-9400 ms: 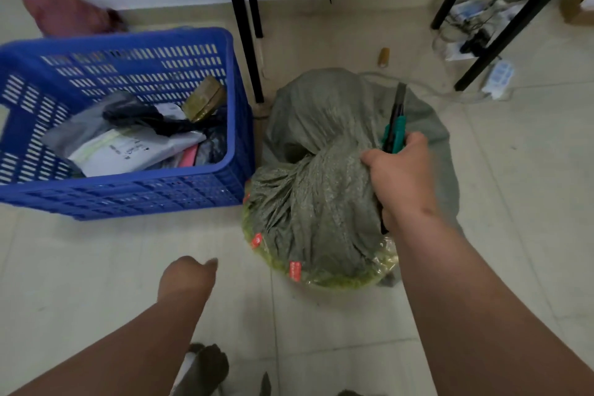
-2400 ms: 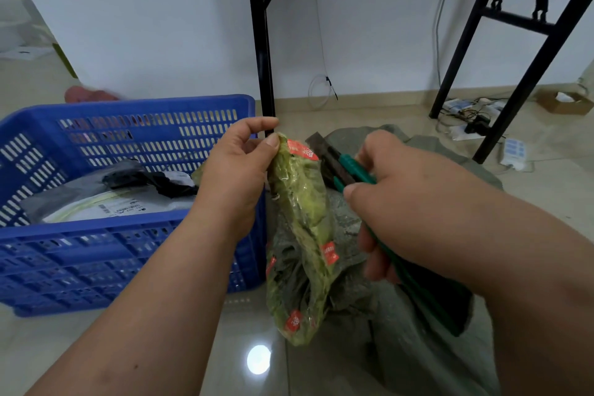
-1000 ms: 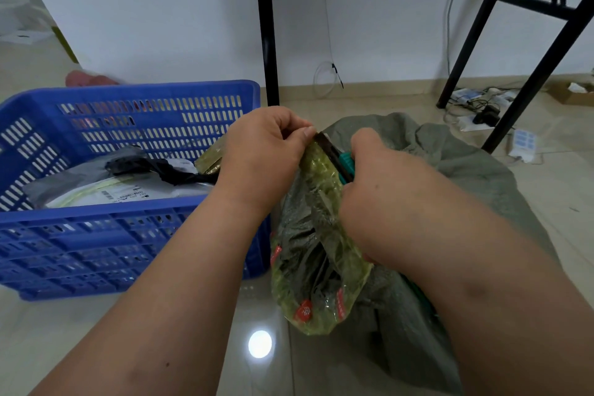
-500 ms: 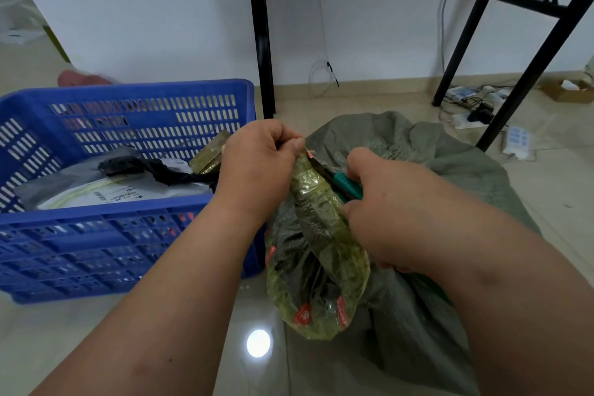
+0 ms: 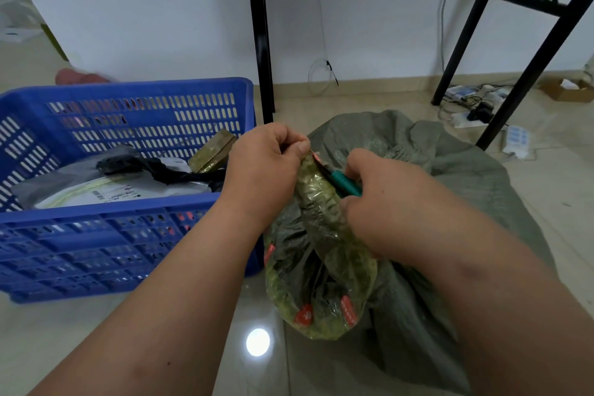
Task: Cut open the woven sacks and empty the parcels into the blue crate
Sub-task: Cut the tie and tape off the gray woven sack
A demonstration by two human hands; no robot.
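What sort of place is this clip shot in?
Probably an informal parcel-sorting room: a tiled floor, a blue slotted plastic crate holding mailer parcels, a grey-green woven sack being opened, black folding-table legs.

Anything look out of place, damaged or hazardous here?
One thing: the cutter in the right hand has its blade pointed at the left hand, which pinches the taped sack neck right beside the tip. Otherwise nothing is spilled; parcels sit inside the blue crate.
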